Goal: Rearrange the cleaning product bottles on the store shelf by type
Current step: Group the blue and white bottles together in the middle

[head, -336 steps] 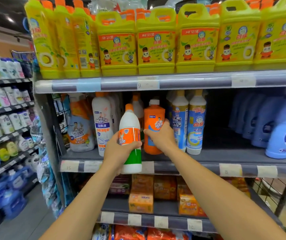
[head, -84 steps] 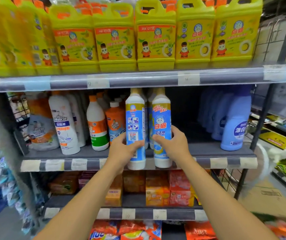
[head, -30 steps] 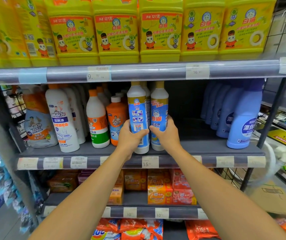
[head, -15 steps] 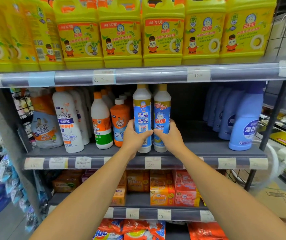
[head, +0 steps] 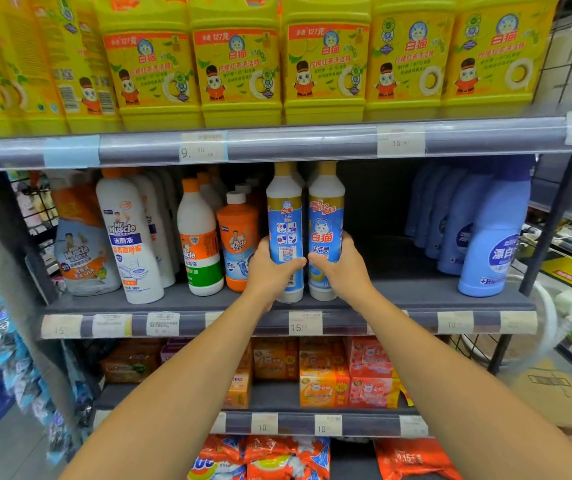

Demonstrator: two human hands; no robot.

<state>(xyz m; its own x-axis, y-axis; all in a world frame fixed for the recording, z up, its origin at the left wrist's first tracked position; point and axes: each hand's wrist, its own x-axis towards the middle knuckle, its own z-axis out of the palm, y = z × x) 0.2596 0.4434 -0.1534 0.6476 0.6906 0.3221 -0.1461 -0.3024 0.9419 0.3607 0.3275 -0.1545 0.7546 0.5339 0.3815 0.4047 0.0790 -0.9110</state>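
Left hand (head: 270,268) was wrapped round the lower body of the left blue-label bottle (head: 284,216). Right hand (head: 341,268) was clamped the same way on the right blue-label bottle (head: 326,209). The hands sat side by side, thumbs nearly meeting in front. Both bottles stood upright and touching each other, and their bases appeared to rest on the middle shelf (head: 398,296) near its front edge. The orange bottle (head: 237,233) stood just outside the left hand. The pale blue bottles (head: 492,233) were well apart, out past the right hand, with a bare stretch of shelf between.

Handling, judged: stiff plastic, likely full, so moderately heavy for one hand each. Tall and narrow, so tippy when set down. The glossy label sleeve may be slick. The best hold looked like a full wrap low-to-mid body, as here, not the cap or neck.
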